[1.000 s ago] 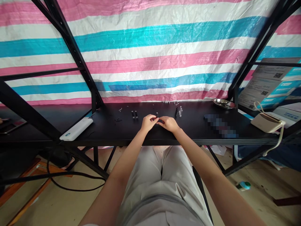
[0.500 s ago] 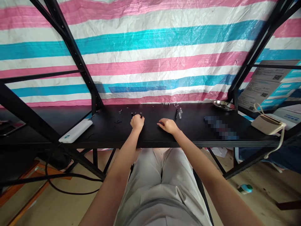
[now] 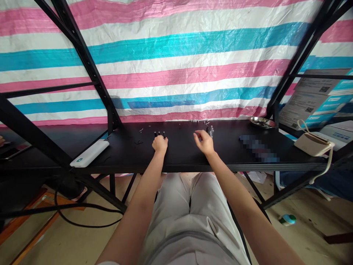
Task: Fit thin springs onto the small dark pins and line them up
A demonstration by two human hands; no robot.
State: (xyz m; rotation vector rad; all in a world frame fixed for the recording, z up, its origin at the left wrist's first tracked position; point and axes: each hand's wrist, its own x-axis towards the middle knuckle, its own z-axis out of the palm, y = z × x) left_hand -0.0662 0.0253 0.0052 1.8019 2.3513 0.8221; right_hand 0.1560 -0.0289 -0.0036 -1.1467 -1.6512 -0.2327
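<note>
On the black tabletop, my left hand (image 3: 160, 145) is closed, its fingers curled round small black stick-like pieces (image 3: 159, 134) whose ends show past the knuckles. My right hand (image 3: 204, 142) hovers over the table further right, thumb and fingers apart, with nothing visible between them. Just beyond it lies a small group of clear tube-like pieces (image 3: 211, 131), partly covered by the hand, with small black pieces (image 3: 207, 129) alongside. Towards the back edge is a row of tiny white pieces (image 3: 195, 121). Thin black bits (image 3: 138, 142) lie left of my left hand.
A white power bank (image 3: 89, 154) rests at the table's left end. A shiny metal dish (image 3: 262, 122) sits at the back right, a blurred-out item (image 3: 259, 148) nearer, and a cream pouch (image 3: 314, 144) at the right end. Black metal posts (image 3: 88, 62) frame the table.
My right hand has moved right and away from me, towards the clear pieces, and its fingers have spread. My left hand has shifted only slightly.
</note>
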